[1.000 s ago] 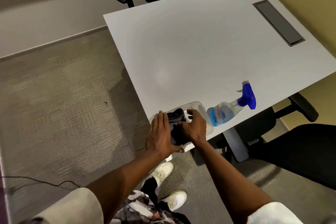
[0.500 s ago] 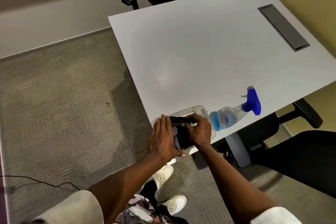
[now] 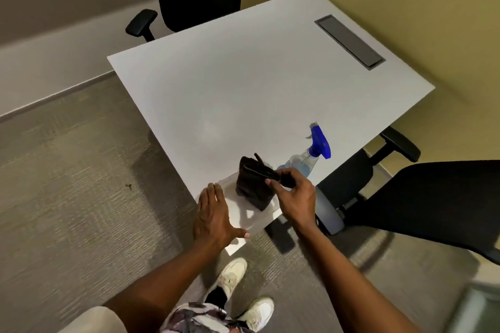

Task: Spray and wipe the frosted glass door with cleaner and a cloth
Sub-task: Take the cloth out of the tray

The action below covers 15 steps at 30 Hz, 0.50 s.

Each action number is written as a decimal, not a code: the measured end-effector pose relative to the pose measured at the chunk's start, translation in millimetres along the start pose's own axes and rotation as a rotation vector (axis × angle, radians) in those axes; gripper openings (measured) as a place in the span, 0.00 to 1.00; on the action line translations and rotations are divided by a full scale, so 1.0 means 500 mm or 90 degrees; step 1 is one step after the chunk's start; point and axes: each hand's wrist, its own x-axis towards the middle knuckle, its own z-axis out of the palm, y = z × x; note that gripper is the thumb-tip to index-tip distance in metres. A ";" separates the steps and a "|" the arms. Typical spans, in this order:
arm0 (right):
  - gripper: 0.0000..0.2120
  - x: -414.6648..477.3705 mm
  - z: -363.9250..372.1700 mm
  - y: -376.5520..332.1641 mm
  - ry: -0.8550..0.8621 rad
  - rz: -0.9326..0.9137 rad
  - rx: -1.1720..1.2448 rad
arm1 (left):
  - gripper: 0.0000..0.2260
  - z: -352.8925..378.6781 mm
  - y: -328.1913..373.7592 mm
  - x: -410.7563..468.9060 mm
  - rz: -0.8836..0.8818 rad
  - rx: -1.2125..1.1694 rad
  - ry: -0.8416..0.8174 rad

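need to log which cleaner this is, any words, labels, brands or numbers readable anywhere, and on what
None can be read.
spray bottle: any label too blurred to read, partly hidden behind the right hand.
dark cloth: no print visible.
white table: no markings visible.

On the table (image 3: pixel 243 84), the cloth (image 3: pixel 253 184) sits at the near corner with the spray bottle (image 3: pixel 311 154) lying just beside it to the right along the near right edge, a cable hatch (image 3: pixel 350 42) near the far right corner, and chairs beyond the far and right edges.
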 end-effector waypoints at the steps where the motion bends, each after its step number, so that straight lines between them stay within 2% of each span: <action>1: 0.09 -0.005 -0.011 -0.006 -0.001 0.006 0.030 | 0.75 0.000 -0.001 -0.001 0.001 0.004 -0.001; 11: 0.07 -0.076 -0.128 -0.029 0.049 0.083 0.290 | 0.80 -0.021 0.021 -0.023 0.008 0.006 -0.021; 13: 0.04 -0.099 -0.153 -0.033 0.057 0.101 0.358 | 0.78 -0.040 0.046 -0.035 0.054 -0.017 -0.028; 15: 0.02 -0.121 -0.179 -0.034 0.075 0.125 0.434 | 0.73 -0.061 0.077 -0.045 0.172 -0.072 -0.037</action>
